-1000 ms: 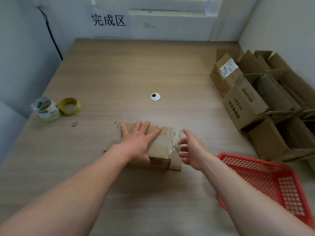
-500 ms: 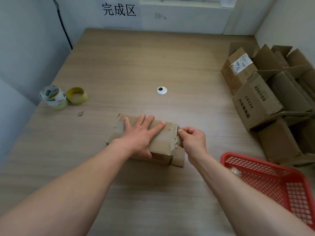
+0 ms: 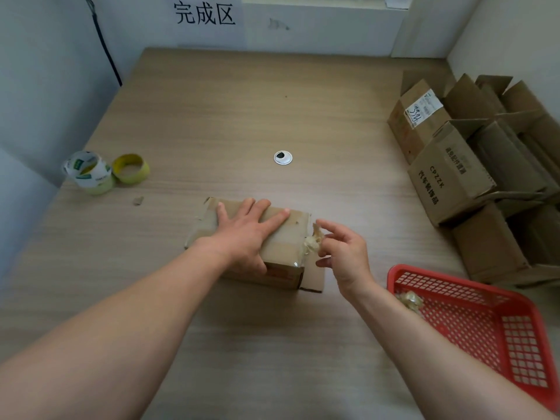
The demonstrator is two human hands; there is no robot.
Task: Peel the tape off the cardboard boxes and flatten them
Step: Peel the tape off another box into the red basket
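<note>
A small brown cardboard box lies on the wooden table in front of me. My left hand presses flat on its top, fingers spread. At the box's right end, my right hand pinches a crumpled piece of clear tape between thumb and fingers. The tape still clings to the box's right edge. A loose flap sticks out at the box's near right corner.
A red plastic basket with a wad of peeled tape sits near right. Several open cardboard boxes are stacked along the right wall. Two tape rolls lie at the left edge; a cable grommet sits mid-table.
My right hand came in to the box's right end, pinched the tape there, and has pulled it a little away from the edge. My left hand stayed flat on the box.
</note>
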